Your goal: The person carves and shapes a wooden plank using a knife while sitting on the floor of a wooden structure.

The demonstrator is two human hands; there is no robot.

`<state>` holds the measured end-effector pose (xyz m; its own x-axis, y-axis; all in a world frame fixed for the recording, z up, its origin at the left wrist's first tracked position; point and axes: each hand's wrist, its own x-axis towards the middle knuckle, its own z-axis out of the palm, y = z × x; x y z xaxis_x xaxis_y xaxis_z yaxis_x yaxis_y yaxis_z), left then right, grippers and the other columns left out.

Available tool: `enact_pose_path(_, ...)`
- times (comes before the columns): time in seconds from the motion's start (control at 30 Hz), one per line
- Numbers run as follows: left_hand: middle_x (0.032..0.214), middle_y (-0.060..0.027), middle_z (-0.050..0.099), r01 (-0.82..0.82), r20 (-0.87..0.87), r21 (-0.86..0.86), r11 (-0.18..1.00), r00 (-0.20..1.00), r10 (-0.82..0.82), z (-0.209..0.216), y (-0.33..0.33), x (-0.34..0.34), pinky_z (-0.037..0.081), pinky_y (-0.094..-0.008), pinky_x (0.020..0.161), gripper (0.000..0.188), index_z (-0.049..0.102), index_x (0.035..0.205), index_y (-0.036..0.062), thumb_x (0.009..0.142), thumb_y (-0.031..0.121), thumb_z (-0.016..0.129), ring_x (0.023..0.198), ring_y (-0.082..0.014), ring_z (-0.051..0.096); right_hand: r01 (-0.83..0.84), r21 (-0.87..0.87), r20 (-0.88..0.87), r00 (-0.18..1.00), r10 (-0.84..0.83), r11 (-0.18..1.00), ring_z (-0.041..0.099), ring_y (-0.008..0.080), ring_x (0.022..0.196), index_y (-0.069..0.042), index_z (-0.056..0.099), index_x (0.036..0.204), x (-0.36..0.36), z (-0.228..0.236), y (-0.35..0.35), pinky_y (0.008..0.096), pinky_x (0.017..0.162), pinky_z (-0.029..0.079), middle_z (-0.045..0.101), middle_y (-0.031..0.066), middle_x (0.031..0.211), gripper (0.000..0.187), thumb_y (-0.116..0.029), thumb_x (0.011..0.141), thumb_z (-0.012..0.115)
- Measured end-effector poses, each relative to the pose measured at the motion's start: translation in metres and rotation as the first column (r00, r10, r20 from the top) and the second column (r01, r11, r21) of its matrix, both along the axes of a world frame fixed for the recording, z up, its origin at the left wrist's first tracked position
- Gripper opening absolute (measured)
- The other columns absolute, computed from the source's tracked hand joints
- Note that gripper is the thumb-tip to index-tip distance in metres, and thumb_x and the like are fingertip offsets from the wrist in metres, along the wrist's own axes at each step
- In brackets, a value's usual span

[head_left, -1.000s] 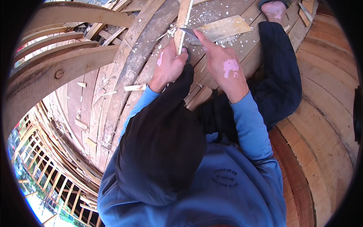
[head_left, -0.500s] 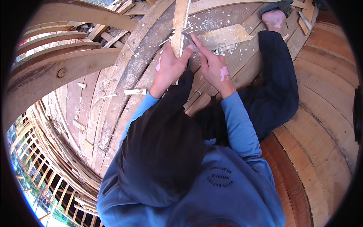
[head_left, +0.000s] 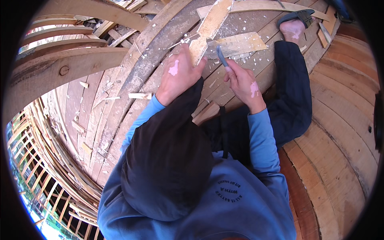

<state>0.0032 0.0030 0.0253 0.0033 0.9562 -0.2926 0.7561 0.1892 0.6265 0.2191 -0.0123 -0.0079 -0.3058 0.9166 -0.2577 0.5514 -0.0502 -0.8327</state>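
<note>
My left hand [head_left: 178,78] is closed around the lower end of a pale wood piece [head_left: 214,20], with a narrow waist partway along and roughly cut faces. Its far end points away from me, and my palm hides the near end. In my right hand [head_left: 242,82] is a knife [head_left: 220,54]. The grey blade points up and left, a short way to the right of the wood piece and apart from it. My fingers cover the handle. Beyond the blade, a flat board [head_left: 244,45] lies on the planks with shavings around it.
Curved wooden ribs [head_left: 68,66] rise at the left, beside a bundle of thin strips [head_left: 60,148]. Offcuts [head_left: 140,96] and chips lie on the plank floor [head_left: 102,132]. A wood block [head_left: 208,113] sits by my stretched-out leg [head_left: 294,88]. Curved planking [head_left: 336,120] stands at the right.
My right hand has drawn the knife back from the wood piece, down and right. The wood piece has turned and tilted to the right in my left hand, showing a broader face.
</note>
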Motion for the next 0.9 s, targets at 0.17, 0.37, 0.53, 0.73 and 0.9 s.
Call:
enact_pose_path(0.17, 0.073, -0.0319, 0.064, 0.109, -0.079, 0.138, 0.984, 0.992, -0.098, -0.020, -0.009, 0.002, 0.051, -0.0542, 0.077, 0.054, 0.053, 0.106, -0.0129, 0.091, 0.037, 0.067, 0.080, -0.0496, 0.066, -0.027, 0.286, 0.187, 0.982, -0.028, 0.958, 0.065, 0.0419, 0.069, -0.007, 0.061, 0.114, 0.000, -0.007, -0.002, 0.0477, 0.062, 0.050, 0.065, 0.0204, 0.073, 0.016, -0.015, 0.101, 0.057)
enact_pose_path(0.37, 0.074, -0.0326, 0.064, 0.115, 0.004, 0.006, 0.993, 0.993, -0.115, -0.011, -0.007, 0.005, 0.051, -0.0527, 0.078, 0.060, 0.053, 0.108, -0.0171, 0.092, 0.039, 0.066, 0.083, -0.0496, 0.066, -0.059, 0.238, 0.325, 0.945, -0.022, 0.970, 0.064, 0.0473, 0.075, -0.009, 0.059, 0.110, -0.005, -0.002, 0.001, 0.0546, 0.064, 0.048, 0.066, 0.0238, 0.079, 0.013, -0.015, 0.100, 0.056)
enact_pose_path(0.53, 0.076, -0.0323, 0.065, 0.117, 0.033, -0.071, 0.991, 0.993, -0.115, -0.006, -0.002, 0.005, 0.051, -0.0518, 0.081, 0.062, 0.053, 0.112, -0.0185, 0.092, 0.039, 0.065, 0.087, -0.0488, 0.067, -0.039, 0.333, 0.372, 0.924, -0.093, 0.942, 0.064, 0.0452, 0.071, -0.011, 0.056, 0.105, -0.008, -0.009, -0.001, 0.0557, 0.061, 0.049, 0.065, 0.0208, 0.076, 0.009, -0.017, 0.099, 0.055)
enact_pose_path(0.73, 0.088, -0.0348, 0.065, 0.164, 0.024, 0.031, 0.986, 0.986, -0.164, -0.024, -0.012, -0.004, 0.051, -0.0526, 0.081, 0.060, 0.047, 0.122, -0.0185, 0.087, 0.028, 0.064, 0.090, -0.0512, 0.064, -0.039, 0.262, 0.432, 0.898, -0.081, 0.964, 0.065, 0.0463, 0.073, -0.010, 0.054, 0.109, -0.019, -0.002, -0.006, 0.0565, 0.063, 0.049, 0.066, 0.0217, 0.077, 0.013, -0.019, 0.099, 0.052)
enact_pose_path(0.9, 0.093, -0.0342, 0.063, 0.283, 0.020, 0.074, 0.956, 0.958, -0.285, -0.030, -0.019, -0.008, 0.050, -0.0531, 0.083, 0.061, 0.044, 0.128, -0.0142, 0.083, 0.020, 0.064, 0.095, -0.0521, 0.061, -0.178, 0.097, 0.618, 0.782, 0.081, 0.979, 0.067, 0.0472, 0.076, -0.006, 0.051, 0.109, -0.008, 0.004, -0.006, 0.0558, 0.066, 0.052, 0.069, 0.0236, 0.082, 0.015, -0.018, 0.099, 0.048)
